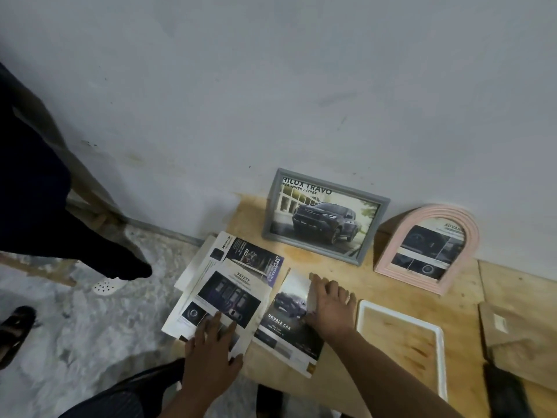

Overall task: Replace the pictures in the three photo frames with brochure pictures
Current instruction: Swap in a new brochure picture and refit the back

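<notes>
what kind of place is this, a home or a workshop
Likely a bare workroom or storage corner: a raw plywood board serves as the tabletop, the wall is stained and scuffed, and the floor is rough concrete.

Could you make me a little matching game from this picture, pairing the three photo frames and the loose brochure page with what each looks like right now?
Things:
1. grey rectangular photo frame
2. pink arched photo frame
3. white rectangular photo frame
4. "Double Cab" brochure page

States:
A. lies flat, no picture inside
B. shows a dark pickup truck, leans on the wall
C. under the right hand
D. shows car-detail photos, leans on the wall

Pairs: 1-B, 2-D, 3-A, 4-C
</notes>
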`<state>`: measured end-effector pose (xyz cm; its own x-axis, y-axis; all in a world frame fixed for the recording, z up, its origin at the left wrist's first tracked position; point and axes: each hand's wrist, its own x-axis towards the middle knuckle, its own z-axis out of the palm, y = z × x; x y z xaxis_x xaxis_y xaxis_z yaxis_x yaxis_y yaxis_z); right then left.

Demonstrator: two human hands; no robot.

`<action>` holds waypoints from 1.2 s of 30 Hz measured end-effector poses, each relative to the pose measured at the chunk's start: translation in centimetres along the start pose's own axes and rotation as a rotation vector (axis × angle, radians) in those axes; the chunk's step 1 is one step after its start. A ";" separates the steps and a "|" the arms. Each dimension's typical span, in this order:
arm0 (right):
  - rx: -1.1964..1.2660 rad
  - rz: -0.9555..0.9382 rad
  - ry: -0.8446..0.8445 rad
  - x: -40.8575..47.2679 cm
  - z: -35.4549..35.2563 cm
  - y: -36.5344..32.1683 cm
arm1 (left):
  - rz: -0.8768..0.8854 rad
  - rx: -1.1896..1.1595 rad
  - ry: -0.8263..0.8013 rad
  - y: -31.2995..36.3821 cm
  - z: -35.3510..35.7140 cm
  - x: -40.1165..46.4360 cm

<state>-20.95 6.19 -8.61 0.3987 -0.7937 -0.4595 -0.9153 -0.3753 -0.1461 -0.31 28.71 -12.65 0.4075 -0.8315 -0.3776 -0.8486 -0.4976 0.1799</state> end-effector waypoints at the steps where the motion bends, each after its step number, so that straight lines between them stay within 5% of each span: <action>1: 0.055 0.018 0.013 0.0 -0.2 0.2 | 0.002 0.006 -0.016 -0.3 0.2 0.1; 5: 0.536 0.091 -0.031 -0.9 -2.4 1.9 | 0.002 -0.052 0.006 -0.1 -0.8 0.2; 10: 1.067 0.272 -0.063 -5.1 -5.0 7.2 | -0.034 -0.443 0.158 5.4 -2.4 1.5; 13: 1.272 0.447 0.054 -8.2 -4.7 12.3 | -0.182 -0.894 -0.088 12.0 -3.6 2.3; 17: 1.308 0.591 0.169 -12.3 -3.3 18.2 | -0.249 -1.220 -0.460 20.5 -3.8 2.3; 25: 1.141 0.656 0.260 -14.5 1.1 24.9 | -0.011 -0.950 -0.357 27.5 -1.2 1.4; 36: 0.891 0.409 0.183 -12.9 3.5 27.8 | -0.049 -0.630 -0.265 30.0 0.8 -0.2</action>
<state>-51.77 7.62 -9.81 -0.0226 -0.8715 -0.4898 -0.6628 0.3798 -0.6453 -26.12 14.16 -7.85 0.2756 -0.7558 -0.5940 -0.4401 -0.6485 0.6211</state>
